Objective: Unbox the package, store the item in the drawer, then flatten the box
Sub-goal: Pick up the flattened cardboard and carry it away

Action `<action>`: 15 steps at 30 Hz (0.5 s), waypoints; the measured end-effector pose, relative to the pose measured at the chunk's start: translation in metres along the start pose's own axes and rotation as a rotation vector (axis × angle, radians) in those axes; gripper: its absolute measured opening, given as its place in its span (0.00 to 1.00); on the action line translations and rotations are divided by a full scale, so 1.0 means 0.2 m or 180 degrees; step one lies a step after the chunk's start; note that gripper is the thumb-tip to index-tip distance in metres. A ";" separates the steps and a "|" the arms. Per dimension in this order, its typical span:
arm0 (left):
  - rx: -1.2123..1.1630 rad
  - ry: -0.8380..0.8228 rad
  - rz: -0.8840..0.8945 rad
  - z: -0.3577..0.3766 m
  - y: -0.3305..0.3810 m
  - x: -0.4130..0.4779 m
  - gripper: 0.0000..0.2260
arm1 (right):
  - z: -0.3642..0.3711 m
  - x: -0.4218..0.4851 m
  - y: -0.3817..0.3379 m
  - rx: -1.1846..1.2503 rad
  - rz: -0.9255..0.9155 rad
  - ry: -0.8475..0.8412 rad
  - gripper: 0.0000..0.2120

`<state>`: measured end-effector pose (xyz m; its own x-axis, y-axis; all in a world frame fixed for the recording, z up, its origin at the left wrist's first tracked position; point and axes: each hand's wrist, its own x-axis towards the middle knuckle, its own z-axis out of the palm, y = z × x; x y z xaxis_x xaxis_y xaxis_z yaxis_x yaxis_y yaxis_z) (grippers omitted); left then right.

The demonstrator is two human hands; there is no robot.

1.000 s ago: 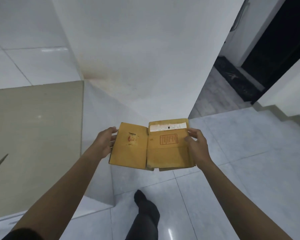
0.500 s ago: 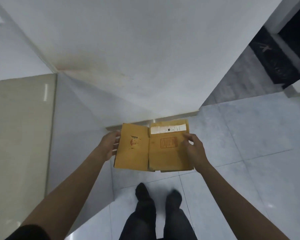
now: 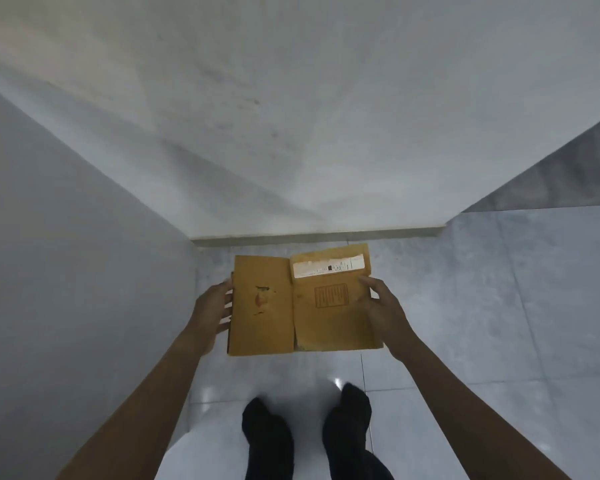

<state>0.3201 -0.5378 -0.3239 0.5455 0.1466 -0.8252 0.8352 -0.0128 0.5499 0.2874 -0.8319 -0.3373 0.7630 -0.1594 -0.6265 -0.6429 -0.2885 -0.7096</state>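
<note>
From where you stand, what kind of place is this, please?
Probably an indoor hallway or a room corner in a building. The floor is glossy pale tile, a plain white wall meets it at a low skirting strip, and no furniture is in view.

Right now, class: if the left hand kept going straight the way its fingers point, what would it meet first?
The left hand points right, its fingertips already at the left edge of the flattened cardboard box. So the box comes first, though depth is hard to judge.

Both hands — left (image 3: 211,311), right (image 3: 385,313) — gripping, arms outstretched.
</note>
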 end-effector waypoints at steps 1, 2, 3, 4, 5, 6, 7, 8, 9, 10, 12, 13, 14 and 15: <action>0.0003 0.0027 0.0057 0.03 -0.03 0.10 0.15 | 0.02 0.09 0.05 -0.0040 -0.0029 -0.0048 0.16; 0.0000 0.0023 0.0112 0.06 -0.06 0.21 0.14 | 0.05 0.19 0.11 -0.0081 -0.0065 -0.0096 0.17; -0.0006 0.0006 0.0173 0.08 -0.09 0.32 0.14 | 0.07 0.30 0.17 -0.0117 -0.0099 -0.0129 0.17; -0.0005 -0.0014 0.0218 0.11 -0.12 0.42 0.14 | 0.09 0.38 0.22 -0.0159 -0.0101 -0.0149 0.18; -0.0019 -0.0033 0.0271 0.14 -0.16 0.54 0.14 | 0.12 0.48 0.28 -0.0186 -0.0100 -0.0151 0.18; -0.0022 -0.0046 0.0328 0.16 -0.21 0.65 0.13 | 0.16 0.58 0.35 -0.0203 -0.0104 -0.0159 0.18; 0.0002 -0.0057 0.0384 0.19 -0.26 0.76 0.12 | 0.19 0.68 0.42 -0.0215 -0.0097 -0.0183 0.19; 0.0045 -0.0058 0.0441 0.22 -0.31 0.88 0.11 | 0.23 0.79 0.48 -0.0229 -0.0082 -0.0201 0.19; 0.0089 -0.0066 0.0475 0.24 -0.36 0.98 0.09 | 0.25 0.88 0.53 -0.0239 -0.0056 -0.0216 0.19; 0.0132 -0.0057 0.0503 0.27 -0.41 1.09 0.08 | 0.29 0.97 0.60 -0.0241 -0.0054 -0.0231 0.19; 0.0180 -0.0002 0.0596 0.32 -0.51 1.31 0.07 | 0.35 1.16 0.73 -0.0280 -0.0117 -0.0232 0.20; 0.0212 0.0042 0.0644 0.34 -0.55 1.42 0.07 | 0.37 1.25 0.79 -0.0303 -0.0170 -0.0210 0.21; 0.0303 0.0096 0.0683 0.35 -0.58 1.50 0.08 | 0.38 1.32 0.84 -0.0322 -0.0196 -0.0198 0.22; 0.0392 0.0156 0.0763 0.36 -0.62 1.59 0.08 | 0.40 1.39 0.89 -0.0342 -0.0249 -0.0176 0.22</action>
<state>0.3952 -0.5608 -0.6645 0.7271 0.1725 -0.6645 0.6865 -0.1728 0.7063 0.3802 -0.8514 -0.6642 0.8038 -0.0811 -0.5894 -0.5683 -0.3980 -0.7202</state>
